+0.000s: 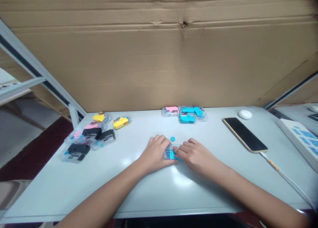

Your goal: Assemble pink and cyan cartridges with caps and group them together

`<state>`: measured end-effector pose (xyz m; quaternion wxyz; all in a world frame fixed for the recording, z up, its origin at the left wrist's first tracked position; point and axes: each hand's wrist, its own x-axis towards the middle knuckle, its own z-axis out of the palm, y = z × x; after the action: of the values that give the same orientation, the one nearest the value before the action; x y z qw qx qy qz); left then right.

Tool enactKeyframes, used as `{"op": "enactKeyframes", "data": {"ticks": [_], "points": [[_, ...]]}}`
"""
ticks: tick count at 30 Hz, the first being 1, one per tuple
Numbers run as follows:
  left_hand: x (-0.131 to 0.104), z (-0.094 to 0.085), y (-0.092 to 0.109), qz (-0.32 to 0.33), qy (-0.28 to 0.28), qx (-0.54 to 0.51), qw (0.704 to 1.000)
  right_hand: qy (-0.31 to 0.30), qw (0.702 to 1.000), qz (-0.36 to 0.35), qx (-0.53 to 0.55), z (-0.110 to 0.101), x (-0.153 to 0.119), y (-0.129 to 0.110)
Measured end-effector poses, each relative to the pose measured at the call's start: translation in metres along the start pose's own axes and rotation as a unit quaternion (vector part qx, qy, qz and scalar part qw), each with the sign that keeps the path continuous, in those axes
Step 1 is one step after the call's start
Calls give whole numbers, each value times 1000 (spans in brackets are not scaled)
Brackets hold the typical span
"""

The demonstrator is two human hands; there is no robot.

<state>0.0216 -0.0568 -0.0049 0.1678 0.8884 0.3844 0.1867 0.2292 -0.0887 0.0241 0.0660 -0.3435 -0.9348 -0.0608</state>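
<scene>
My left hand [156, 152] and my right hand [196, 155] meet at the middle of the white table [74, 185], both gripping a small clear case with a blue insert [171, 153]. The fingers cover most of it. A small blue ring [172, 139] lies on the table just behind my hands, apart from them.
Several packaged items in black, pink and yellow [91, 135] lie at the left. A pink and blue group [186, 113] sits at the back. A phone [244, 134] with a cable, a white round object [245, 114] and a power strip [301, 138] are at the right. A cardboard wall [159, 56] stands behind.
</scene>
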Motion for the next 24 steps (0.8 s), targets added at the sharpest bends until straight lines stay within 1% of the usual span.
{"op": "enactKeyframes", "data": {"ticks": [2,8,12,14,17,24], "points": [[-1,0,0,4,6,2,1000,-9,1000,5,-19,-2,1,-4],[-2,-3,2,3,11,-2,1000,-48,998,50,9,-11,0,-10],[-1,-4,3,9,11,-4,1000,-64,996,63,5,-12,-3,-11],[0,-3,2,12,10,1,1000,-60,997,54,-19,-11,-2,-12],[1,-2,1,10,7,10,1000,-62,996,21,-57,-13,1,-15],[1,0,-1,1,-2,30,1000,-69,992,-31,-103,-20,11,-22]]}}
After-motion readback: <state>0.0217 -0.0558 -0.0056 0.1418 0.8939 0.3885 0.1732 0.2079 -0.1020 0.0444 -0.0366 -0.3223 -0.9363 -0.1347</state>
